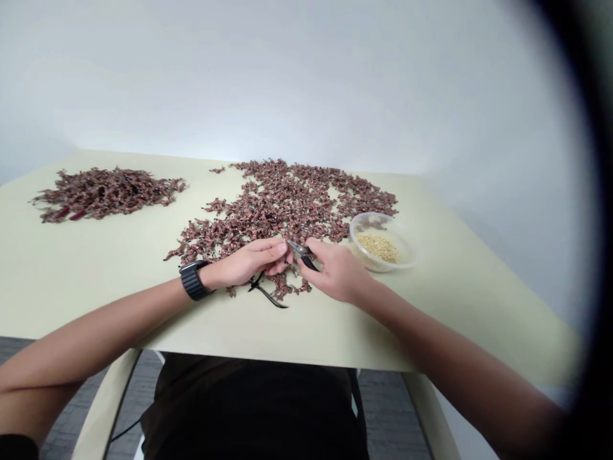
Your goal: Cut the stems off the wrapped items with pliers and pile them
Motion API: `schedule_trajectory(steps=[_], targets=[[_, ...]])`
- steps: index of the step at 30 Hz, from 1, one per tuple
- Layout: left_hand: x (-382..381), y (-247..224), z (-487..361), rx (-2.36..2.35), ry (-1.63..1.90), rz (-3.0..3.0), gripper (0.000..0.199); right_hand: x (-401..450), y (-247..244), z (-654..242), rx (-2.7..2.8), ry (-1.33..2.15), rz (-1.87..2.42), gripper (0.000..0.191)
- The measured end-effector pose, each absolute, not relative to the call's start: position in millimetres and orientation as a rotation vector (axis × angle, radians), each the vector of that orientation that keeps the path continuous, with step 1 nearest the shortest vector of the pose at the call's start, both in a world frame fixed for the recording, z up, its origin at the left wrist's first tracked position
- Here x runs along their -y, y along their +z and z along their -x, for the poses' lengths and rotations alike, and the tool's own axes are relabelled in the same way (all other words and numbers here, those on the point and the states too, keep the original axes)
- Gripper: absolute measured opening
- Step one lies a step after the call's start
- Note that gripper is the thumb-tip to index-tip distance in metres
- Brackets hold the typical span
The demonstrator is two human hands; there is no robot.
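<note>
Black pliers (302,253) sit gripped in your right hand (338,271), long axis running left with tips toward your left hand (249,263), its fingers pinched closed at them, just above the reddish-brown scraps (287,198) on the table (96,287).

- We record the left forearm (96,335) and right forearm (445,335) angled inward, meeting at centre.
- We note the left hand (246,262) curled, fingers together.
- We note the right hand (336,271) just beside it, closed in a grip.
</note>
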State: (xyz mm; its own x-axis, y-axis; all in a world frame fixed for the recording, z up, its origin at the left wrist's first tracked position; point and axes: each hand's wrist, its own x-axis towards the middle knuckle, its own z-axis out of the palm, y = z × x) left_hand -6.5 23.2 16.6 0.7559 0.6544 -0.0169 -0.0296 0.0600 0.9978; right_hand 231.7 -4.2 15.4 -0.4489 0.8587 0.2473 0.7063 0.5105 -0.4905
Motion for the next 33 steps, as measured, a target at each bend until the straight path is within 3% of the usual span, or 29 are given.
schedule_trajectory(steps=[9, 15, 18, 21, 26, 33], targets=[[-23.6, 18.8, 6.5, -0.898, 0.700, -2.278, 0.034, 15.1, 18.3, -211.6, 1.949, 1.209, 1.184, 0.029], [-29.5, 18.9, 11.6, -0.969, 0.632, -2.751, 0.027, 16.9, 28.8, -213.5, 1.365, 2.084, 1.213, 0.029], [-33.5, 19.2, 13.5, -0.948, 0.635, -2.891, 0.029, 13.8, 30.6, -218.0, 1.301, 2.256, 1.131, 0.030], [-32.9, 20.7, 13.5, -0.971, 0.669, -2.690, 0.031, 10.1, 26.8, -220.1, 1.541, 1.960, 1.203, 0.032], [-25.4, 19.7, 9.5, -0.799, 0.675, -1.885, 0.038, 6.2, 17.1, -221.2, 2.055, 0.833, 1.332, 0.028], [-23.1, 14.8, 5.1, -0.576, 0.583, -1.399, 0.037, 5.3, 13.9, -223.8, 2.229, 0.489, 1.308, 0.024]])
